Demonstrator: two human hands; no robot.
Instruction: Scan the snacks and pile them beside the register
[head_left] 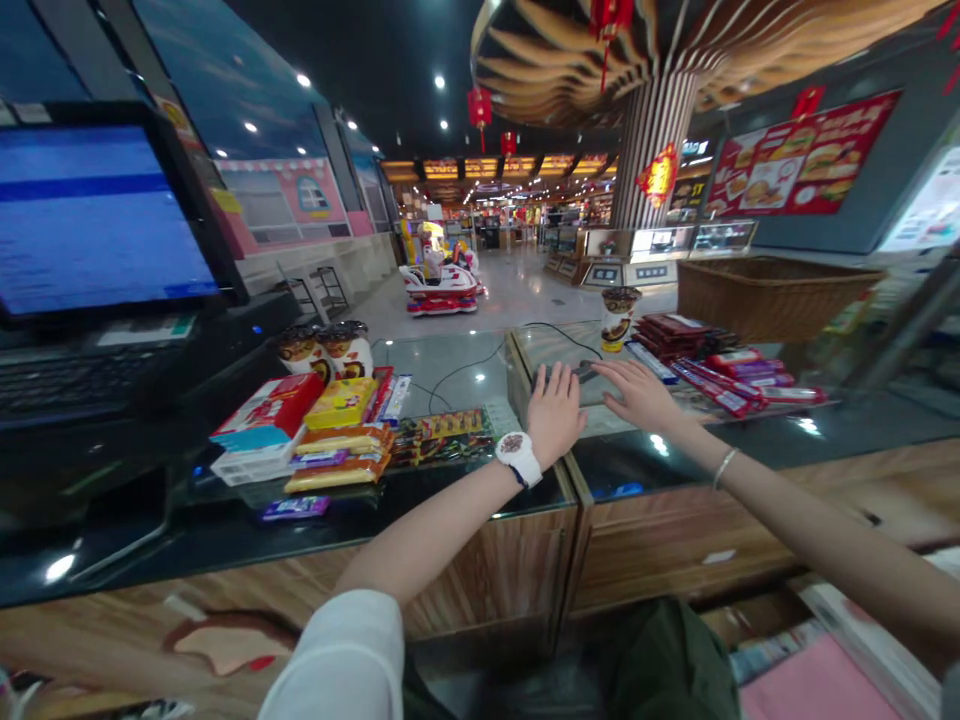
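Over the glass counter my left hand reaches forward, palm down, fingers stretched out. It wears a white watch at the wrist. My right hand, with a bracelet on its wrist, lies just to the right, its fingers extended toward the left. Between the fingertips is a small dark object whose kind I cannot make out; both hands are near it, and any contact is hidden. Neither hand grips anything visible. A patterned cup stands beyond my right hand.
To the left are a monitor, a keyboard, stacked boxes and yellow snack packs. On the right lie wrapped bars, with a wicker basket behind. Thin cables cross the counter. A ride-on toy stands beyond.
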